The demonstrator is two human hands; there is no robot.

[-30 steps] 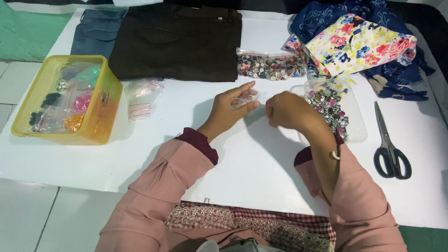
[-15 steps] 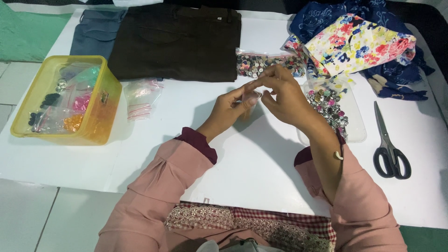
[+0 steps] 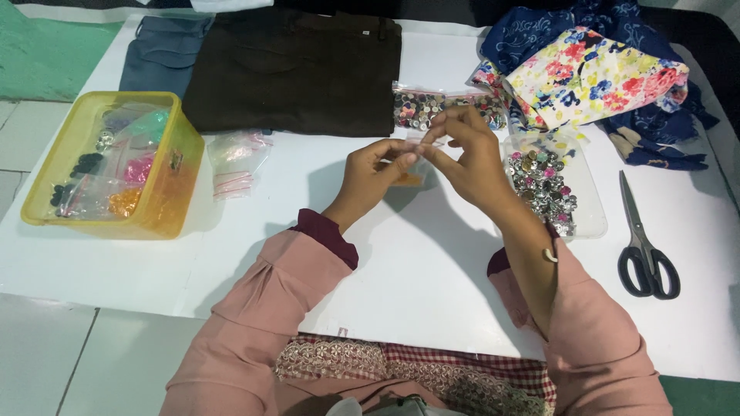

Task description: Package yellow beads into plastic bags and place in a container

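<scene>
My left hand (image 3: 374, 179) and my right hand (image 3: 466, 158) meet above the white sheet (image 3: 401, 277), both pinching a small clear plastic bag (image 3: 415, 160) with something orange inside. Fingertips of both hands grip its top edge. Just right of my right hand lies a clear tray of mixed buttons (image 3: 549, 189). Behind my hands a clear bag of buttons (image 3: 432, 108) rests beside the dark brown folded garment (image 3: 297, 69).
A yellow plastic box (image 3: 166, 196) of small bagged beads stands at the left, with loose small plastic bags (image 3: 235, 162) next to it. Black scissors (image 3: 644, 243) lie at the right. Floral and blue fabrics (image 3: 593, 73) are piled at the back right; a grey-blue garment (image 3: 162, 46) at back left.
My right hand rose from the table near the button tray and joined my left hand; both lifted slightly and now hold the small bag between them.
</scene>
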